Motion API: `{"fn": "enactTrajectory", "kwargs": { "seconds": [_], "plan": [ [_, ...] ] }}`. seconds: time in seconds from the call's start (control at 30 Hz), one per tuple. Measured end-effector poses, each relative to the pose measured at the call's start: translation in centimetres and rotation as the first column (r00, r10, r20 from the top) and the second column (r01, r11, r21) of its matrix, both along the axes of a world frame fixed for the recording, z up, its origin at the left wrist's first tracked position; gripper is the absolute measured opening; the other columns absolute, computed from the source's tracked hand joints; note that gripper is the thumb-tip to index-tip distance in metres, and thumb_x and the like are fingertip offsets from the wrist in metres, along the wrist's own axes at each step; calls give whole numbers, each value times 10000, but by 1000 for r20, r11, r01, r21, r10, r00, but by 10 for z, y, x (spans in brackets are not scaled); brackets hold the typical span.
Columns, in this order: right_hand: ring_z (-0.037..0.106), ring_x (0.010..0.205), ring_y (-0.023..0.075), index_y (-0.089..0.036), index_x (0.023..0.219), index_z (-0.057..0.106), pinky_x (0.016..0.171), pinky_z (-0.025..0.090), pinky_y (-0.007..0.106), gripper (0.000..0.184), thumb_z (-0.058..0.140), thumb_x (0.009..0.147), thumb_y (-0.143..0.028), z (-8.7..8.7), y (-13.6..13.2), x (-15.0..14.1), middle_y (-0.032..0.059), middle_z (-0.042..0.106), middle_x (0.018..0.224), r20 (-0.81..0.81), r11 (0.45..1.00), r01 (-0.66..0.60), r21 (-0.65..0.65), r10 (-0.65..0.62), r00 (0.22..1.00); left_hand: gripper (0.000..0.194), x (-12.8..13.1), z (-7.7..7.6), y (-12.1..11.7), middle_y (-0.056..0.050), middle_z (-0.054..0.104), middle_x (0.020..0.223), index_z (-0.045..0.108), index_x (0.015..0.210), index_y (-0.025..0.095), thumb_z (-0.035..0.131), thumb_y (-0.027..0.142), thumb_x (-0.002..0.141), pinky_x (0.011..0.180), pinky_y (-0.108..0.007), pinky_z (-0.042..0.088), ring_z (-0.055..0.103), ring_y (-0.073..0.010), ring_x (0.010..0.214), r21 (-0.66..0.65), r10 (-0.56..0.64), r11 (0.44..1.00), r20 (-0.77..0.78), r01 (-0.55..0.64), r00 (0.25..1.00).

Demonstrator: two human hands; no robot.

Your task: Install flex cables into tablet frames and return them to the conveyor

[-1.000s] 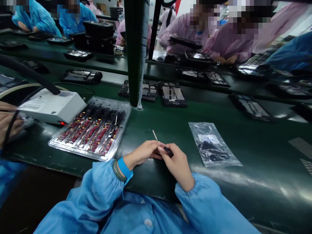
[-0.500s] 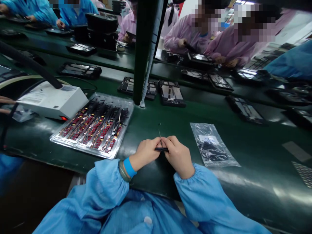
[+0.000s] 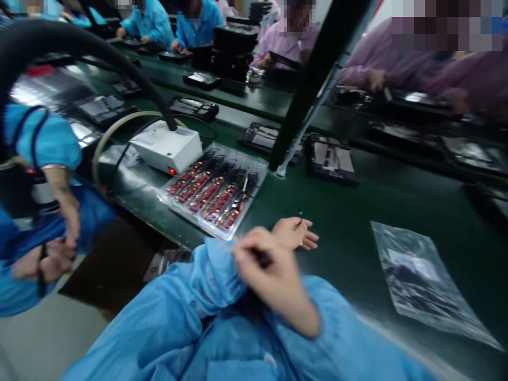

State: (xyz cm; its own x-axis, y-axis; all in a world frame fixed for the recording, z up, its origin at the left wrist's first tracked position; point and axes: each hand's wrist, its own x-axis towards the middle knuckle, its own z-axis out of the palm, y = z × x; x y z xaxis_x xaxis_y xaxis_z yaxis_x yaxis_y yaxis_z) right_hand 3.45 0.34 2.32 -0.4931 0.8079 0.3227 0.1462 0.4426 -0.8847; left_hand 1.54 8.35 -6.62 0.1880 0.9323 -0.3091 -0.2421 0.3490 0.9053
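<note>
My right hand (image 3: 270,272) is raised close to the camera, blurred, its fingers pinched on a small dark part (image 3: 263,259). It crosses in front of my left forearm. My left hand (image 3: 296,234) rests on the green table (image 3: 357,222) just beyond it, fingers loosely curled around a thin stick (image 3: 300,224). A clear tray of red and black parts (image 3: 216,190) lies to the left of both hands.
A white box (image 3: 166,151) with a red light and a black hose stands behind the tray. A clear plastic bag (image 3: 420,278) lies at right. A dark green post (image 3: 313,84) slants up. Black device frames (image 3: 331,159) lie beyond. A co-worker's hand (image 3: 65,211) hangs at left.
The view has swung left and down. My hands, joined together on the dark part before, have come apart: the right one has lifted toward me with the part, the left stays on the table.
</note>
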Motion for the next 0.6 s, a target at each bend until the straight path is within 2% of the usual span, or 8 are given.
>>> {"fn": "enactTrajectory", "kwargs": {
  "seconds": [0.07,0.13,0.2,0.3,0.37,0.43,0.5,0.6],
  "plan": [
    [664,739,169,-272,744,659,678,558,273,252,465,904,-281,-6,-17,-59,-10,656,759,56,967,-253,-41,255,965,208,-1,2,4,-147,702,1020,561,1063,91,412,97,919,591,-205,537,671,-88,586,-27,74,997,61,-72,995],
    [688,763,152,-266,780,676,707,571,244,231,484,908,-285,-17,-30,-109,-35,662,772,181,960,-276,-51,281,943,190,-4,5,8,-181,635,1197,538,1068,95,421,86,918,609,-192,545,671,-60,591,-39,130,991,111,-126,985],
    [704,838,153,-256,860,682,772,574,240,177,515,907,-289,-27,-37,-142,-56,692,825,226,967,-250,-52,255,940,159,-9,8,10,-193,611,1227,526,1038,93,442,72,905,608,-192,551,666,-52,577,-49,164,986,153,-159,975],
    [713,879,122,-253,967,672,779,565,183,192,489,918,-217,-31,-32,-157,-91,731,886,201,960,-265,-91,278,939,155,-12,10,10,-183,631,1176,506,1013,97,439,35,887,613,-204,558,664,-54,567,-56,195,981,194,-188,962],
    [715,863,108,-258,987,667,761,561,157,227,450,938,-212,-25,-23,-141,-89,741,900,127,944,-301,-135,318,940,150,-12,10,8,-170,639,1157,501,996,104,435,29,885,619,-212,558,665,-57,564,-48,204,979,224,-199,953],
    [714,876,144,-263,957,676,791,572,203,226,451,948,-284,-17,-14,-106,-47,741,919,-8,927,-323,-190,328,945,111,-10,8,7,-160,648,1141,510,966,109,459,51,887,621,-216,551,669,-65,565,-30,185,983,258,-184,948],
    [707,884,201,-304,913,693,796,589,304,186,510,915,-336,-12,-4,-58,-12,735,909,-131,939,-265,-219,241,962,92,-8,7,6,-155,652,1138,525,948,112,473,67,887,624,-221,545,671,-70,566,-20,168,985,275,-169,946],
    [689,737,256,-340,813,717,622,587,422,243,509,881,-447,-18,8,24,54,706,931,-200,952,22,-306,-87,976,108,-6,5,8,-150,652,1139,535,951,119,465,72,883,649,-235,551,685,-81,602,-25,208,977,274,-210,939]
  ]
}}
